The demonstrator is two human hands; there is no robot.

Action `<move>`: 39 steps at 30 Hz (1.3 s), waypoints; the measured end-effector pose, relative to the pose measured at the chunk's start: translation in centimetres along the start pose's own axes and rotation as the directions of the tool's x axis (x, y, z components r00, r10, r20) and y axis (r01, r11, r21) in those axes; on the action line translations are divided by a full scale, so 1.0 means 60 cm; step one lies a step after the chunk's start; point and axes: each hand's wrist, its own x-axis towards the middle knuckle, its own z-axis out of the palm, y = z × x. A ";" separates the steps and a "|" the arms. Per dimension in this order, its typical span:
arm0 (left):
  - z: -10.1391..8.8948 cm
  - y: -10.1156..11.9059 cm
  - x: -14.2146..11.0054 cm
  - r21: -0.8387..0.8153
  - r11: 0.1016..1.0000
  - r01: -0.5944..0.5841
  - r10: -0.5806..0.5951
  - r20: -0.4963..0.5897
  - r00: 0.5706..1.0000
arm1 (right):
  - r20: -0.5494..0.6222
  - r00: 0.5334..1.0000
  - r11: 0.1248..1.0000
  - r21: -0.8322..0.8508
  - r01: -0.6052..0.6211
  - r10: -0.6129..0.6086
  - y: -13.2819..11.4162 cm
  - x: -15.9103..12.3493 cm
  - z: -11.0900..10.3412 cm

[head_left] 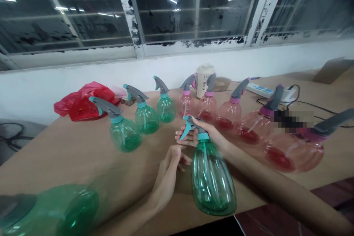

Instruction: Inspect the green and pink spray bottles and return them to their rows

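A green spray bottle (212,180) with a grey and teal trigger head is tilted toward me near the table's front edge. My right hand (206,129) is wrapped round its head from behind, with fingertips showing beyond the teal trigger. Just left of the bottle's neck, my left hand (171,160) has its thumb raised and its fingers loosely bent; I see nothing in it. No liquid is clearly visible in the held bottle. Beyond my hands stand several more green spray bottles, the nearest a green bottle (125,134) with some green liquid at the bottom.
Several pink spray bottles (229,114) line the right side. A blurred green bottle (69,210) fills the lower left corner. At the back are a red plastic bag (85,99), a paper cup (203,81) and a power strip (268,92) with cables.
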 end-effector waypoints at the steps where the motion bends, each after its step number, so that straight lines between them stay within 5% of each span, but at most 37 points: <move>1: 0.001 -0.004 0.005 -0.049 0.999 0.004 -0.004 -0.015 1.000 | 0.002 1.000 1.000 0.008 0.007 -0.007 -0.001 -0.001 0.000; 12: -0.001 -0.010 0.020 -0.130 0.991 0.011 -0.021 -0.070 0.997 | -0.073 0.996 0.997 0.062 0.049 -0.045 0.008 -0.013 -0.006; 22: -0.009 0.002 0.011 0.297 0.950 -0.093 0.092 0.019 0.996 | -0.039 0.998 0.994 0.100 -0.052 0.057 0.016 0.000 -0.016; 25: -0.013 -0.002 0.010 0.539 0.828 -0.158 0.153 0.055 0.987 | -0.036 0.997 0.986 0.155 -0.058 0.064 0.018 0.003 -0.021; 31: -0.017 -0.027 0.012 0.871 0.375 -0.317 0.255 0.232 0.939 | -0.076 0.990 0.979 0.176 -0.102 0.116 0.031 0.008 -0.029; 39: -0.016 -0.043 0.015 0.913 0.251 -0.323 0.205 0.276 0.939 | -0.194 0.980 0.994 0.105 -0.026 0.046 0.033 0.004 -0.032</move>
